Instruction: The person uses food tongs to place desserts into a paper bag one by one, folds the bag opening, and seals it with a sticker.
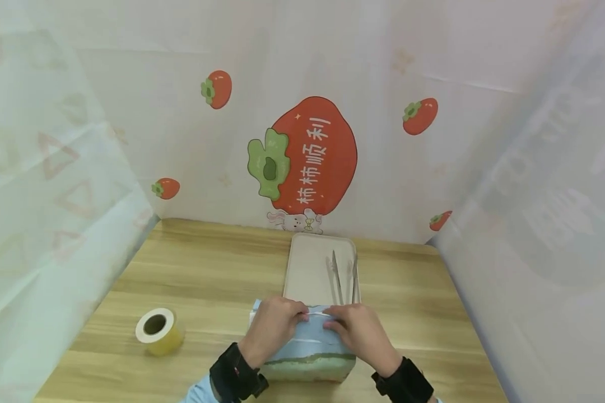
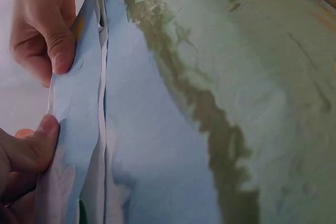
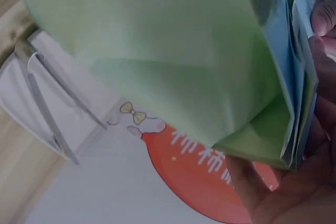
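A paper bag [image 1: 307,364] printed in pale blue and green lies in front of the person, its top folded over. My left hand [image 1: 273,327] pinches the folded edge from the left, thumb toward the middle. On the other side my right hand [image 1: 360,333] pinches the same edge, a short gap from the left. The left wrist view shows the layered fold of the bag [image 2: 157,129], with both thumbs pressing along it. Seen from the right wrist, the fingers of the right hand [image 3: 299,198] curl around the end of the fold; the bag's green side bulges.
Behind the bag is a beige tray [image 1: 307,268] holding metal tongs [image 1: 336,274]. A roll of yellowish tape [image 1: 163,336] stands at the left on the wooden table [image 1: 206,268]. Pale printed sheets [image 1: 181,129] enclose the table at the back and both sides.
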### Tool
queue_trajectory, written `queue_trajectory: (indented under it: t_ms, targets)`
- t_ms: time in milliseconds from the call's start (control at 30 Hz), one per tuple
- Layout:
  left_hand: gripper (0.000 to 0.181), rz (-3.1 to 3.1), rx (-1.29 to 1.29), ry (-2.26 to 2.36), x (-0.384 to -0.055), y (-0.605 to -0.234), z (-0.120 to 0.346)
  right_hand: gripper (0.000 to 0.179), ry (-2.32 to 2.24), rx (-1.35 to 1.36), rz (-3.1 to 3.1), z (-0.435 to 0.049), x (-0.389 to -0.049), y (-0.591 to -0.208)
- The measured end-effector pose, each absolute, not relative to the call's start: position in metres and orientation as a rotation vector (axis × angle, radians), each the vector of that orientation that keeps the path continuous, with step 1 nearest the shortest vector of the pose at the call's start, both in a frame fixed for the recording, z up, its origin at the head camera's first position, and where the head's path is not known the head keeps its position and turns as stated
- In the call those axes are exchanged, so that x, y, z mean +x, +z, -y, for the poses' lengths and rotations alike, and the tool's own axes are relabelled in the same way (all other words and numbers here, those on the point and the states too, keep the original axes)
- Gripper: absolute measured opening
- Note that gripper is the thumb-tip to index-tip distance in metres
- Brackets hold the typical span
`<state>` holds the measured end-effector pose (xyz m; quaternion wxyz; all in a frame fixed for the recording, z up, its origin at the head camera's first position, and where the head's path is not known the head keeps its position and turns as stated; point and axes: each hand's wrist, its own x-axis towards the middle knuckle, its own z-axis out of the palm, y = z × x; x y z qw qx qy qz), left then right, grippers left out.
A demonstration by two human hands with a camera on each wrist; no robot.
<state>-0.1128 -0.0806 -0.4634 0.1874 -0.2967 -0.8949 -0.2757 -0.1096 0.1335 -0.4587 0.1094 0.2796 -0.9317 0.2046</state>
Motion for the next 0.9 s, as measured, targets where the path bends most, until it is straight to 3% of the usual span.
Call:
queue_trajectory:
  t_ms: [267, 900]
  targets:
    - [0.009, 2.630, -0.775, -0.673, -0.113, -0.464, 0.090, 0.015, 0.522, 0.719, 2.677, -0.147, -0.103, -0.462]
    - [0.009, 2.548, -0.860, -0.643, -0.111, -0.467, 0.125, 0.013, 0.509, 0.781, 2.658, -0.158, -0.102, -0.466]
